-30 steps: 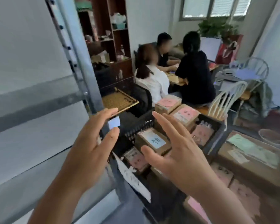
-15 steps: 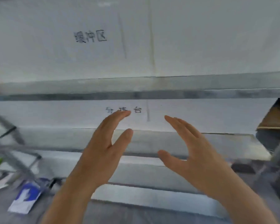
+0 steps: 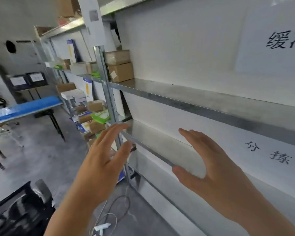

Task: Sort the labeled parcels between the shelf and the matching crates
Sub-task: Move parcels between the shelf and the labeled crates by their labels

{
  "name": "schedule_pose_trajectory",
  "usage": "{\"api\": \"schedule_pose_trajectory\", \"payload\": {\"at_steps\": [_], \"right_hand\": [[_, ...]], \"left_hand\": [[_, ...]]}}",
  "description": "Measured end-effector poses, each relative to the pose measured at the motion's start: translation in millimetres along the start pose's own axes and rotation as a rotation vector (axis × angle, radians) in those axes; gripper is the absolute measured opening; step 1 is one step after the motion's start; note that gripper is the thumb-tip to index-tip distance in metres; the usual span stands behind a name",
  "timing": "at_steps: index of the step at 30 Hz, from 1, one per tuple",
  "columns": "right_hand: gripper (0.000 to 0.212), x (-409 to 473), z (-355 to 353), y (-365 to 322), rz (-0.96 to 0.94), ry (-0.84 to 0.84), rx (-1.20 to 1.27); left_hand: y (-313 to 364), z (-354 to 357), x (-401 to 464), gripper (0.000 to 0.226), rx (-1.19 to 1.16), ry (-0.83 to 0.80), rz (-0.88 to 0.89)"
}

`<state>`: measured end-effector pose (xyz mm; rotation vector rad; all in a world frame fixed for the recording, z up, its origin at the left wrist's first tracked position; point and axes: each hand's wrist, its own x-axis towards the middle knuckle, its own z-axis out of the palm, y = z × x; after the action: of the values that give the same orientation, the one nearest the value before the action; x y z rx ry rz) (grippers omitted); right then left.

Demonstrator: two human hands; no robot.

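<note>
While both hands are hanging in the air before the metal shelf (image 3: 203,103), neither one is holding anything. Low in the frame and a little left of centre, the left hand (image 3: 102,160) is showing its back to the camera, its fingers straight and slightly spread and its thumb standing apart; its fingertips are overlapping the shelf's perforated upright post (image 3: 107,92) in the picture, though whether they are touching it I cannot tell. To the lower right of centre, the right hand (image 3: 211,167) is lying open as well, fingers straight and close together, thumb pointing toward the left hand, with a wide gap between the two palms. Behind it, the edge of a lower shelf board is running diagonally across the frame.

White backing panels are filling the right half of the picture; handwritten black characters are sitting on one panel at the upper right and on another at the right edge, between the boards. The shelf bay in front of the hands is showing no parcels. Two stacked cardboard boxes (image 3: 119,65) are standing on the upper board, just right of the post, above centre. Further boxes and packets (image 3: 92,116) are crowding the neighbouring shelves at centre left. A blue table (image 3: 24,108) is standing at the left edge, and a white cable (image 3: 106,218) is lying on the grey floor at bottom centre. No crates are appearing in this view.
</note>
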<state>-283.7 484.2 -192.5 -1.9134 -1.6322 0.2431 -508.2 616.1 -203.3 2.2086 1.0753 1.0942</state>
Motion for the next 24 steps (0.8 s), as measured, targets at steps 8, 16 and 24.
{"api": "schedule_pose_trajectory", "payload": {"at_steps": [8,16,24], "right_hand": [[0.081,206,37,-11,-0.192,-0.009,0.052],[0.083,371,67,-36,-0.304,-0.026,0.095],[0.079,495,109,-59,-0.252,0.003,0.068]], "left_hand": [[-71,-21,153,0.039,0.059,0.091,-0.036],[-141,-41,281,0.046,-0.008,0.158,-0.121],[-214,-54,404,0.055,-0.051,0.137,-0.048]]}}
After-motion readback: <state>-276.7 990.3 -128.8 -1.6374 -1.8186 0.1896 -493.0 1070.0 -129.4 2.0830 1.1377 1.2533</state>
